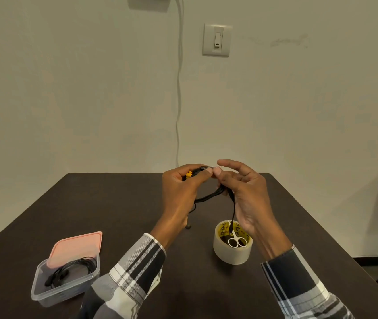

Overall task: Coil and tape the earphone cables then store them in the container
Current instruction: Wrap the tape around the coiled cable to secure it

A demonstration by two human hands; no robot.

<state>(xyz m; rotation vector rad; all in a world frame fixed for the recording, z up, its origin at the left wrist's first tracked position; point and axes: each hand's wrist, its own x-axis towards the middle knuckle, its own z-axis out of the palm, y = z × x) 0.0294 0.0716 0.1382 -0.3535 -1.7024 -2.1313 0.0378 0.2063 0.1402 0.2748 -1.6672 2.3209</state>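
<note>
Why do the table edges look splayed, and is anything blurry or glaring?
Head view: the wide-angle lens splays the table edges; lighting is soft and even, without harsh glare; the tape roll casts a faint shadow; the earphone cable between the hands looks slightly soft.

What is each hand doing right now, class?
Left hand: grips the black earphone cable and its yellow earbud.
Right hand: pinches the same cable, its other fingers loosely spread.
</note>
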